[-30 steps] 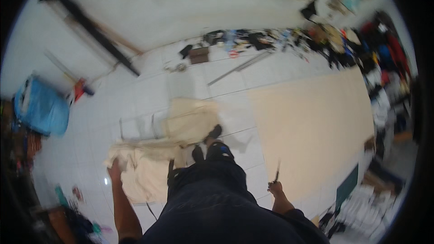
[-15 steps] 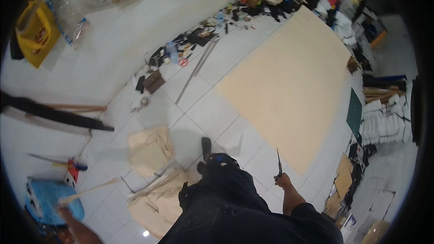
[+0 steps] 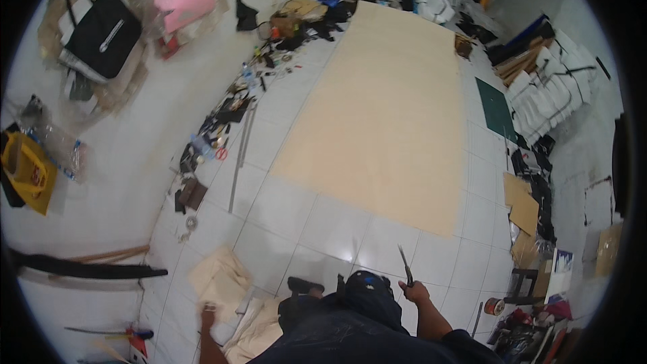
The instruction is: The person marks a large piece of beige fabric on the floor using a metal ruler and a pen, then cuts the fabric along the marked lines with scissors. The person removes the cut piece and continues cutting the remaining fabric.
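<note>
In my right hand (image 3: pixel 415 292) is a pair of dark-handled scissors (image 3: pixel 406 263), its blades pointing up and away from me over the tiles. Beyond it, a large cream fabric sheet (image 3: pixel 384 121) lies flat on the white tiled floor. My left hand (image 3: pixel 207 313) reaches down at lower left, beside the near edge of a crumpled piece of cream fabric (image 3: pixel 221 274); its fingers are too small and blurred to read. More cream fabric (image 3: pixel 259 334) lies bunched between that arm and my dark clothing.
Long metal rulers (image 3: pixel 241 158) lie left of the sheet, near clutter along the wall. A green cutting mat (image 3: pixel 497 109) lies to the right, with cardboard pieces (image 3: pixel 522 212) and a spool (image 3: pixel 494 306) nearer. Several bags, one black (image 3: pixel 104 35), hang on the left wall.
My left hand has let go of a cream strip over the blue object and moved right to the crumpled fabric. The right hand still grips the scissors. My view has turned and shifted.
</note>
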{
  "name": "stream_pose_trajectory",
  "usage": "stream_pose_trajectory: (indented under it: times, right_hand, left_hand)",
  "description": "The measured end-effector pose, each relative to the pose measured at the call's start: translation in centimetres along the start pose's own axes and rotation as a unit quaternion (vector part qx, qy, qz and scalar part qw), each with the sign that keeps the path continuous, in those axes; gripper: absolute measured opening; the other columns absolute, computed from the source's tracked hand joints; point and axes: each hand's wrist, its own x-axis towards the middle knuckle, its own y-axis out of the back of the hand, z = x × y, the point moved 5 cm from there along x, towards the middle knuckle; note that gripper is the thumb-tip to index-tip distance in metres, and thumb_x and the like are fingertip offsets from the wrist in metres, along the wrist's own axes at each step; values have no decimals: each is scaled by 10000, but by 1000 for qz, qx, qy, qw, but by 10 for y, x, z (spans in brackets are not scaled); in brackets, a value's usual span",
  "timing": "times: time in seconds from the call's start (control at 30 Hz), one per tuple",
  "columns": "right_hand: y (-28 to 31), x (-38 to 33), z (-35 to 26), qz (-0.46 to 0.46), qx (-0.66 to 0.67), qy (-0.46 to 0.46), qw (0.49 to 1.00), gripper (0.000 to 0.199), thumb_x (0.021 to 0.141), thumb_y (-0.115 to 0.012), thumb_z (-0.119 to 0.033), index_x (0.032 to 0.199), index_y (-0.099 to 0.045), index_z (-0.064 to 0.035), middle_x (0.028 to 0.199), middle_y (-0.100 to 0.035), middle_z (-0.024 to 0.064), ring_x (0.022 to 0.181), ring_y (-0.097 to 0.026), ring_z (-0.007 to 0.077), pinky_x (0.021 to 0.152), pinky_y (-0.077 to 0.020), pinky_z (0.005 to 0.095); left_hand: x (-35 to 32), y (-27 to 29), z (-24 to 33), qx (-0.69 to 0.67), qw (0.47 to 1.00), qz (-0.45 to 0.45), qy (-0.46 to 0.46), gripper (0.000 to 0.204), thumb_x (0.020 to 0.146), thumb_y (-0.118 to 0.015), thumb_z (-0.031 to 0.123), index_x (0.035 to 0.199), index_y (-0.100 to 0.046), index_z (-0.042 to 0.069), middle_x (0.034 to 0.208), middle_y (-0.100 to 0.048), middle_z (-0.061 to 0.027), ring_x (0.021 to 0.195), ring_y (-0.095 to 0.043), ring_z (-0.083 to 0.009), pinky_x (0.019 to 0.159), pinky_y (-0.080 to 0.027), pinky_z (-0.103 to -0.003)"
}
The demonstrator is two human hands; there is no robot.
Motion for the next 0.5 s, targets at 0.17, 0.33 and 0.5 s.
stream_pose_trajectory:
  times: [0.17, 0.33, 0.5]
  right_hand:
    - [9, 20, 145, -115, 40, -30, 992, 810, 822, -598, -751, 1098, -694, 4, 1163, -679, 260, 1153, -632, 409, 974, -489, 488]
    - [47, 8, 266, -130, 129, -126, 975, 836, 804, -624, -750, 1098, -687, 29, 1128, -689, 268, 1117, -648, 411, 966, -492, 482]
    - [48, 42, 370, -44, 249, -188, 949, 833, 792, -658, -728, 1101, -679, 45, 1133, -682, 284, 1116, -644, 421, 966, -491, 491]
  left_hand:
    - [112, -137, 321, -410, 840, -230, 271, 668, 869, -730, 424, 1313, -586, -54, 1209, -674, -220, 1105, -661, -298, 954, -514, -394]
    - [183, -130, 493, -362, 881, -267, 148, 605, 867, -738, 398, 1288, -618, -19, 1184, -682, -206, 1062, -665, -297, 928, -519, -391]
    - [230, -150, 506, -270, 905, -251, 214, 528, 857, -740, 413, 1156, -680, -18, 1018, -715, -187, 938, -677, -262, 818, -538, -402]
